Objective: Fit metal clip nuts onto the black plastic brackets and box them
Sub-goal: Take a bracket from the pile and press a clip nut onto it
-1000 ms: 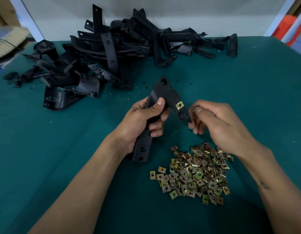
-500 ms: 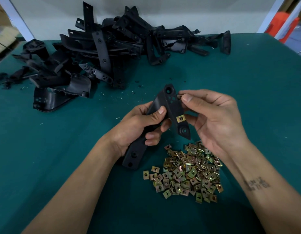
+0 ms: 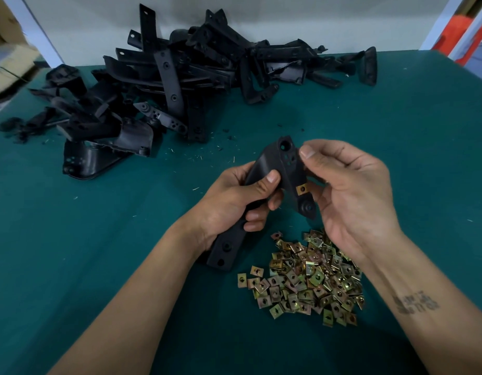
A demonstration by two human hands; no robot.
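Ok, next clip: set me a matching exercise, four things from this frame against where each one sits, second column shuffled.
Things:
1. held bracket
2. fitted clip nut
3. loose clip nuts
4. bracket pile

Places:
A. heaped at the far side of the green table, by the wall
B. in the grip of the left hand, with the right hand at its upper end
C. scattered on the cloth below the right hand
D. clipped onto an edge of the black part in hand

Pairs: 1-B, 2-D, 3-C, 4-A
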